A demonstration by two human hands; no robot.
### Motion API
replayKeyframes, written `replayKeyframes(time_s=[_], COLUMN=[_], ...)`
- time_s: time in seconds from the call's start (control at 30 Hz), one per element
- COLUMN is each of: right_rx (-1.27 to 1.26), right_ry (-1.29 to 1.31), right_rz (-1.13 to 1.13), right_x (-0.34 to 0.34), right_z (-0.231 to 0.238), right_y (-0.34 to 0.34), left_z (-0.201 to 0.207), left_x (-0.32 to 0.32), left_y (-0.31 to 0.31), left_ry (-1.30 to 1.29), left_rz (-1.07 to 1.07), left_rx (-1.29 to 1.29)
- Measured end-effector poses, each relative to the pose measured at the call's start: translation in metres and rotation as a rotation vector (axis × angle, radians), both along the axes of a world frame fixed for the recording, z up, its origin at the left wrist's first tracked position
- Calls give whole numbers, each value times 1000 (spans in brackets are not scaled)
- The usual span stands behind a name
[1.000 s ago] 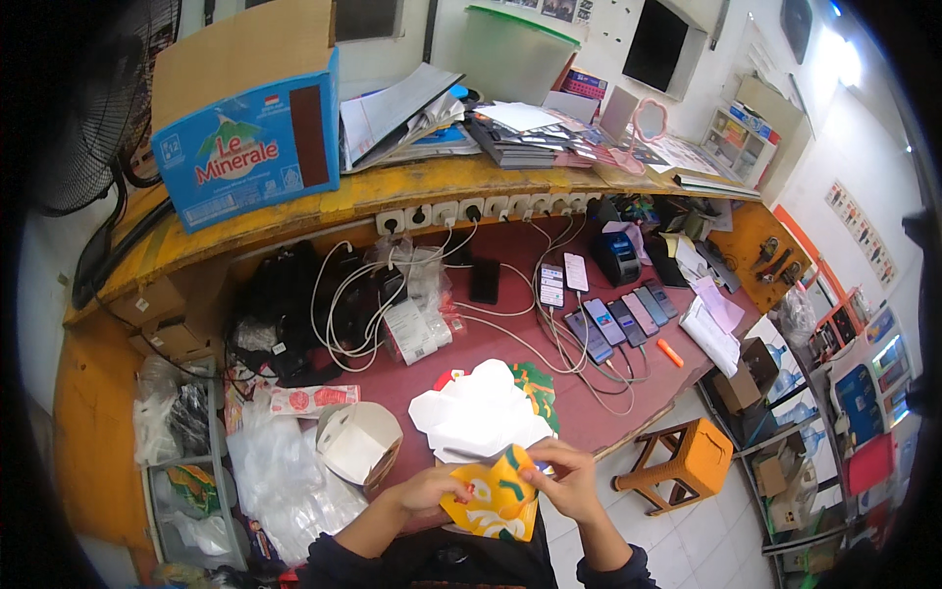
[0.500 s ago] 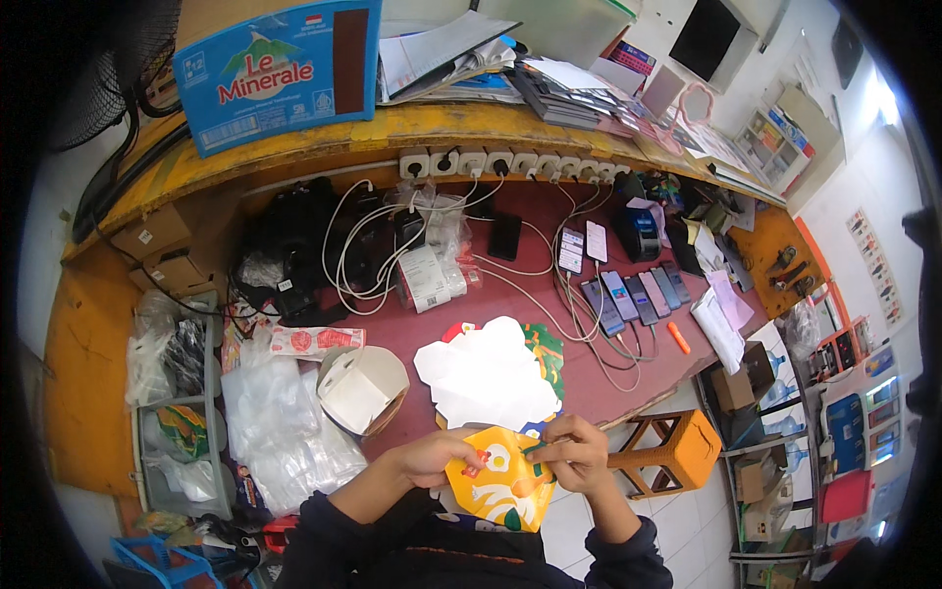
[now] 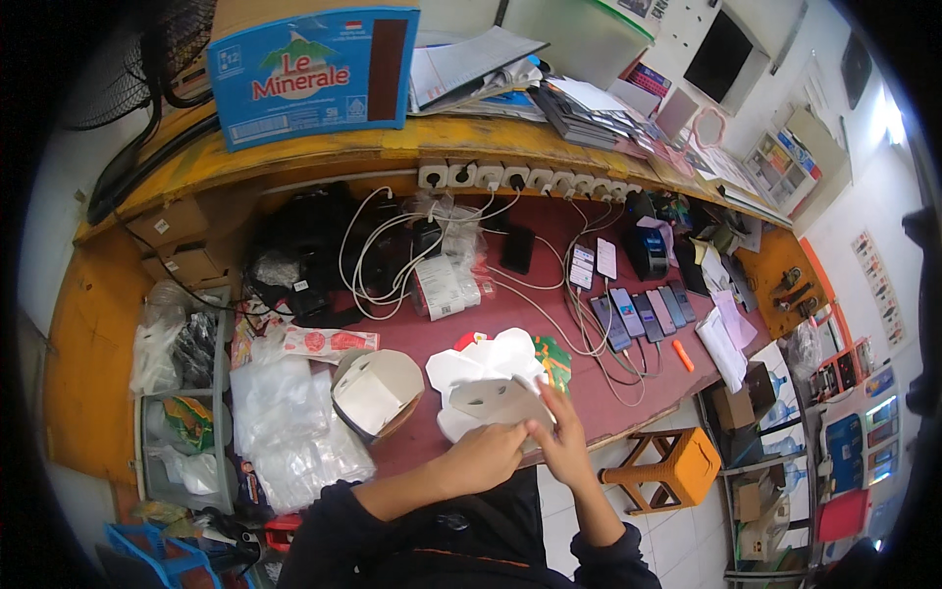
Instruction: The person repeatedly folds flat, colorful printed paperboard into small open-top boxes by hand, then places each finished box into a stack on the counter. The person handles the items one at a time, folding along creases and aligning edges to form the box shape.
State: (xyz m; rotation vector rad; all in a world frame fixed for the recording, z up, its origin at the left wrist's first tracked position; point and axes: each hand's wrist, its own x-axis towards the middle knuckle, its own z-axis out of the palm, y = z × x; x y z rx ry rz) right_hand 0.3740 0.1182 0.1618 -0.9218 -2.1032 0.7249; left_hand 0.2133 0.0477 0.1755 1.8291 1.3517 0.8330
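Left hand (image 3: 488, 454), right hand (image 3: 561, 439) grip flat grey-brown die-cut cardboard blank (image 3: 496, 402).

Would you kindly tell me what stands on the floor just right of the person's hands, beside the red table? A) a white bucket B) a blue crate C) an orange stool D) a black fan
C: an orange stool stands on the tiled floor below the edge of the red table, just right of the right hand.
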Motion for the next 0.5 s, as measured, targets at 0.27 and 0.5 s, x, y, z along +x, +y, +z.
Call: replayKeyframes(time_s=[0.27, 0.5], right_rx=[-405, 156], right_ry=[317, 118], right_rz=[-98, 20], right_x=[-18, -76], right_z=[11, 74], right_y=[20, 8], left_z=[9, -12], left_x=[-43, -105], left_y=[-33, -43], left_ry=[269, 208], left_rz=[474, 372], left_rx=[909, 924])
